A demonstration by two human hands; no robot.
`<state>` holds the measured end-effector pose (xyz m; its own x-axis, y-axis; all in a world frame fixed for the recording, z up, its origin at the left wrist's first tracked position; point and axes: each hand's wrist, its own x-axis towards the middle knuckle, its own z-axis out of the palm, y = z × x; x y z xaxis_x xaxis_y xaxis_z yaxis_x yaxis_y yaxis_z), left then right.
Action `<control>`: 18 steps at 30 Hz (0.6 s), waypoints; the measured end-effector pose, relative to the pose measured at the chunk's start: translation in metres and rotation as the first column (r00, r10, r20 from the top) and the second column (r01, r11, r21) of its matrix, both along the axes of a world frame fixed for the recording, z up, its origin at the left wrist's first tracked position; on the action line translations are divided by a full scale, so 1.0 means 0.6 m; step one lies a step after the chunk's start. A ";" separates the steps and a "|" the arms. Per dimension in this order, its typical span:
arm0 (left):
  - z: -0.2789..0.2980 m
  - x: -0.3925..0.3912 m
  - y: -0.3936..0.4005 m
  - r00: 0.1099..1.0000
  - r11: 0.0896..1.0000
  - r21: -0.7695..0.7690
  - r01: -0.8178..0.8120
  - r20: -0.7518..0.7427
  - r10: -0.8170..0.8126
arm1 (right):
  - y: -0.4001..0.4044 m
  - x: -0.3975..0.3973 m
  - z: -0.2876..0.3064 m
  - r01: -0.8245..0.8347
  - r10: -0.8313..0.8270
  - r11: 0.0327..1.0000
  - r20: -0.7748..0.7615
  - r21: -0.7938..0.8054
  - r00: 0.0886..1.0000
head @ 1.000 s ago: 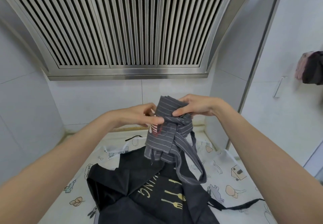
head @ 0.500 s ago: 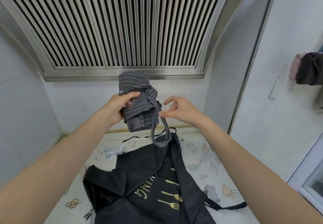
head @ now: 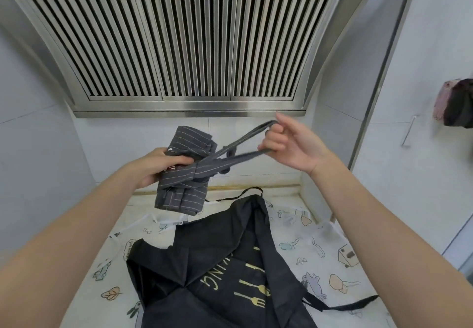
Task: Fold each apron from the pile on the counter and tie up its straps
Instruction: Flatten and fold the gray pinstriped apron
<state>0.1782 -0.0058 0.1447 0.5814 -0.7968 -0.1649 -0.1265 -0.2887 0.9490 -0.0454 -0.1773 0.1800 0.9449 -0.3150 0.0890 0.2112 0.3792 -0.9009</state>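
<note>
Right hand (head: 289,146) curled on the strap loop (head: 243,146), pulling it taut, prob. to cinch the tie. Left hand (head: 158,166) grips the striped apron bundle (head: 184,174), held up above the counter's (head: 84,299) back edge. Black apron (head: 217,263) lies unfolded mid-counter w/ the white printed one (head: 320,258).

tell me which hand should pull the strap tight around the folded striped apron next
Right. The right hand already pinches the grey strap loop, stretched away from the bundle. The left hand grips the folded striped apron, so it looks best kept as the anchor.
</note>
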 end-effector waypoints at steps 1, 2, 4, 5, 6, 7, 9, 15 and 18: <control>-0.002 0.002 0.002 1.000 1.000 -0.018 -0.012 -0.024 0.012 | 0.002 -0.002 0.003 -0.080 0.064 0.988 -0.118 -0.132 0.991; -0.002 0.005 0.005 0.999 0.999 -0.041 -0.032 -0.043 0.030 | 0.003 -0.002 0.004 -0.175 0.079 0.932 -0.294 -0.317 0.952; 0.002 0.013 0.010 0.995 0.992 -0.105 -0.071 -0.082 0.062 | 0.012 0.000 -0.002 -0.462 -0.019 0.713 -0.673 -0.528 0.739; 0.006 0.012 0.010 0.994 0.988 -0.138 -0.069 -0.095 0.056 | 0.015 0.004 -0.008 -0.576 -0.113 0.613 -0.781 -0.541 0.614; 0.011 0.007 0.008 0.995 0.985 -0.164 -0.052 -0.096 0.037 | 0.016 0.013 -0.018 -0.639 -0.237 0.524 -0.817 -0.563 0.526; 0.017 -0.005 0.005 0.996 0.983 -0.182 -0.021 -0.086 0.006 | 0.018 0.024 -0.027 -0.665 -0.373 0.433 -0.793 -0.608 0.482; 0.026 -0.036 -0.001 0.996 0.976 -0.212 0.051 -0.065 -0.066 | 0.009 0.048 -0.049 -0.545 -0.630 0.252 -0.563 -0.800 0.535; 0.027 -0.088 -0.002 0.954 0.917 -0.372 0.143 -0.195 -0.228 | 0.013 0.068 -0.047 0.606 -0.610 0.783 -0.010 0.139 0.792; 0.025 -0.077 0.000 0.958 0.938 -0.297 0.177 -0.166 -0.233 | 0.028 0.061 -0.002 0.344 -0.343 0.939 0.042 -0.016 0.939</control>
